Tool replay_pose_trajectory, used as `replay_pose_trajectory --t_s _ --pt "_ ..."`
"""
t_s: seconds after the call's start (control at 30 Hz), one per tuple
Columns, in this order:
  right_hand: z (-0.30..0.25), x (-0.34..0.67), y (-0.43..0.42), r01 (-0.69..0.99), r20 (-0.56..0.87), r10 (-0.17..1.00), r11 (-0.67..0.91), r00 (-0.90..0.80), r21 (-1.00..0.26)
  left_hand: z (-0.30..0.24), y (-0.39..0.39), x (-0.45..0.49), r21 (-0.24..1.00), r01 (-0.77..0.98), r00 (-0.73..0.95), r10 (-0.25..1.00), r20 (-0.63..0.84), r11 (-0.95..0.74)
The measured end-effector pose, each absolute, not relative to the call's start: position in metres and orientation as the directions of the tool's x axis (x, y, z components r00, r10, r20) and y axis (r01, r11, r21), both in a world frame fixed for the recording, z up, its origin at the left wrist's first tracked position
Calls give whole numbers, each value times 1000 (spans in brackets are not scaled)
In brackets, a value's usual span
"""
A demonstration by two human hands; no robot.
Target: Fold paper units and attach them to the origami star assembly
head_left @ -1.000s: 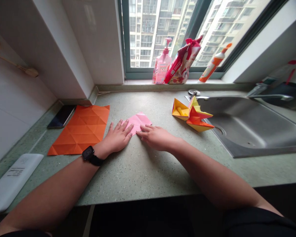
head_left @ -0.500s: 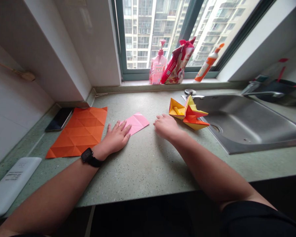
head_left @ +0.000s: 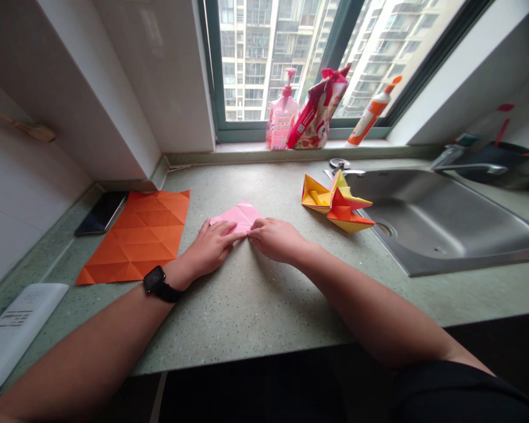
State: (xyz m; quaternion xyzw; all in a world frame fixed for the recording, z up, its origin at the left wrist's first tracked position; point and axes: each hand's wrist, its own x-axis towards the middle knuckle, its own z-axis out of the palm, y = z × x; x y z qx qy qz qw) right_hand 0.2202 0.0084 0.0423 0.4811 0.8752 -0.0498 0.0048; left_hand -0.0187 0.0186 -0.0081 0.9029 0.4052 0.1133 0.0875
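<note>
We hold the pink paper [head_left: 237,215] steady on the surface [head_left: 255,311], our left grip [head_left: 209,247] spread flat across its near edge and our right grip [head_left: 274,239] pressed beside it, fingertips meeting at 12 o'clock. Unlike the earlier frame, the right grip has moved from the origami [head_left: 337,205], now at 2 o'clock, to the paper.

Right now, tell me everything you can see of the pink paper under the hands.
The pink paper is a thin, matte sheet, folded flat, with a pointed far corner and faint creases on its surface. It lies on the speckled green countertop, between the orange creased sheet and the yellow-and-orange origami model. The fingers of the left hand rest on its near edge, and the right hand touches its near right end. The hands hide part of the near side.
</note>
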Motion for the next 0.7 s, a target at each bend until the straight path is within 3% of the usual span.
replay_pose_trajectory --t_s 0.4,0.57,0.7 --pt "41 222 8 842 -63 841 530 -537 -98 19 4 -29 180 734 650 754 92 -655" --pt "39 222 8 831 -62 828 554 -557 -60 30 3 -43 240 683 702 711 44 -690" --pt "34 218 7 805 19 807 590 -590 -60 36 2 -43 233 699 696 718 -4 -676"
